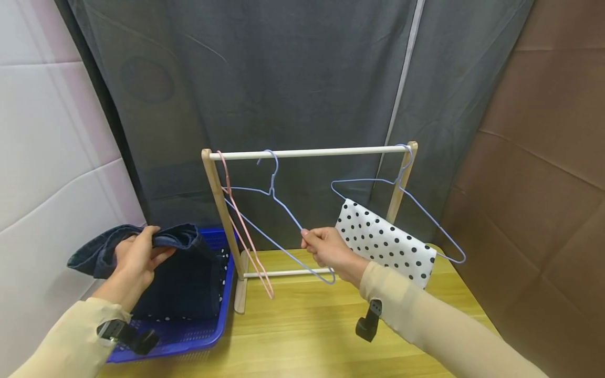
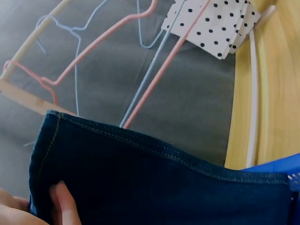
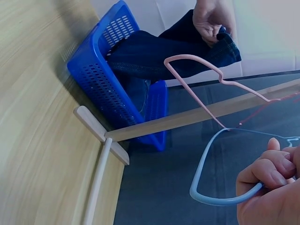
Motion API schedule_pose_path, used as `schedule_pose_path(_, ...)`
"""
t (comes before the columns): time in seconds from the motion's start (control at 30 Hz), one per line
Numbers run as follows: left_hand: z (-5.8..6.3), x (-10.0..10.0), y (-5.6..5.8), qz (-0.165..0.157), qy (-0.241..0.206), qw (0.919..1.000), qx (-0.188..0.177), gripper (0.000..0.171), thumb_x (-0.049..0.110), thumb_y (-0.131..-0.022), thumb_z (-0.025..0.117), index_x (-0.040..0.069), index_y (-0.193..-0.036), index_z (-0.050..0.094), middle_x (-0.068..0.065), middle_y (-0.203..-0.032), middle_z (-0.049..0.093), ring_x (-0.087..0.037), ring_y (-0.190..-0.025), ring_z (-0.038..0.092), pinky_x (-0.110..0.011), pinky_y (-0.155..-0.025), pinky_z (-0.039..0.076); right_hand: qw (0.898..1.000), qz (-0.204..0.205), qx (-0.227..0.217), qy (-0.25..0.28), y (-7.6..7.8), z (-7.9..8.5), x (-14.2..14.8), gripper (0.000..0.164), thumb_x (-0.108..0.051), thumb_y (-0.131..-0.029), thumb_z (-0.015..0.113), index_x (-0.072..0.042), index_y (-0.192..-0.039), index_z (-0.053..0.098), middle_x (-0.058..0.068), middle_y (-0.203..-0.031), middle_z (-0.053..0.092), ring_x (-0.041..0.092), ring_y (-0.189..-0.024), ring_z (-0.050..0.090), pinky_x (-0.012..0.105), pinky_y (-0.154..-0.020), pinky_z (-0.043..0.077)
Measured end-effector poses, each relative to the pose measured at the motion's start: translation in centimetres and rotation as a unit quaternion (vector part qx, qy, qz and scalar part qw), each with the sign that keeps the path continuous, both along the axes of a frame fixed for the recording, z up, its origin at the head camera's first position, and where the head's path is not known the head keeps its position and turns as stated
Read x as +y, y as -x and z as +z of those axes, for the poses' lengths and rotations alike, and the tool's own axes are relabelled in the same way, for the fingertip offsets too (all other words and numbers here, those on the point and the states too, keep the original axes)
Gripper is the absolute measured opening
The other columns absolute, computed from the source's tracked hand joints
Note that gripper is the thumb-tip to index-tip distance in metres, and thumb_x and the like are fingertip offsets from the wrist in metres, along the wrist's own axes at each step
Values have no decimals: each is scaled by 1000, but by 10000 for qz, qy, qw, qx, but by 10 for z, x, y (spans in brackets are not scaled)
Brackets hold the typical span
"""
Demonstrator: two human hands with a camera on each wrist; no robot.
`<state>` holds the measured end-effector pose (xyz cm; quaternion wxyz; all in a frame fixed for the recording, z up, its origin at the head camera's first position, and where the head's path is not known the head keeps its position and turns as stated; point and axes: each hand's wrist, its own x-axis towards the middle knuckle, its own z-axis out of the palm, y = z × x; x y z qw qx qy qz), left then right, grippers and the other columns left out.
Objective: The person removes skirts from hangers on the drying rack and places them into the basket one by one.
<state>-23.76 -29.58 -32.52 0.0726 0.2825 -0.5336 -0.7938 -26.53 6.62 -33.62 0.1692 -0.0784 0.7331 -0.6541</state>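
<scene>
My left hand (image 1: 134,257) grips the upper end of dark blue denim jeans (image 1: 177,286), which hang down into a blue plastic basket (image 1: 208,344). In the left wrist view, a stitched edge of the jeans (image 2: 140,183) stretches across the picture. Out over the table, my right hand (image 1: 333,252) pinches one arm of a light blue hanger (image 1: 286,210). That hanger's hook is at the rack's top rail (image 1: 321,153). The right wrist view shows the curled fingers of my right hand (image 3: 269,180) around the hanger's blue wire (image 3: 206,199).
A pink hanger (image 1: 250,247) hangs at the rack's left end, close to the held hanger. At the right end, a second blue hanger (image 1: 427,212) carries a white cloth with black dots (image 1: 378,233). Dotted fabric (image 1: 224,262) shows in the basket. Wooden posts (image 1: 221,210) support the rack.
</scene>
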Motion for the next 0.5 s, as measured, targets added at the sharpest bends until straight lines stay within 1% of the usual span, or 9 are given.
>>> schedule_pose_path(0.13, -2, -2, 5, -73, -152, 9998, 113, 18, 18, -94, 54, 12, -102, 39, 6, -65, 61, -10, -53, 68, -26, -54, 60, 10000, 29, 36, -16, 1, 1, -2, 32, -26, -102, 48, -6, -77, 57, -6, -55, 37, 6, -43, 25, 17, -41, 20)
schedule_pose_path(0.23, -4, -3, 8, -90, -214, 9996, 184, 19, 18, -94, 56, 12, -101, 39, 6, -65, 62, -10, -53, 68, -26, -54, 60, 10000, 21, 26, -28, 1, 1, -3, 32, -26, -102, 48, -5, -78, 57, -6, -55, 37, 6, -43, 25, 17, -41, 20)
schedule_pose_path(0.37, -6, -5, 11, -114, -298, 9993, 194, 18, 18, -94, 57, 12, -100, 41, 5, -64, 63, -11, -53, 69, -27, -54, 60, 10000, 21, -14, -6, 1, 2, -6, 33, -26, -102, 48, -4, -79, 57, -6, -55, 37, 5, -43, 25, 17, -41, 20)
schedule_pose_path(0.5, -8, -7, 15, -160, -399, 9989, 186, 19, 18, -94, 58, 12, -101, 41, 5, -64, 64, -11, -54, 69, -28, -54, 60, 10000, 0, 15, 22, 1, 2, -8, 33, -26, -102, 48, -6, -77, 56, -7, -54, 38, 5, -43, 25, 17, -41, 20)
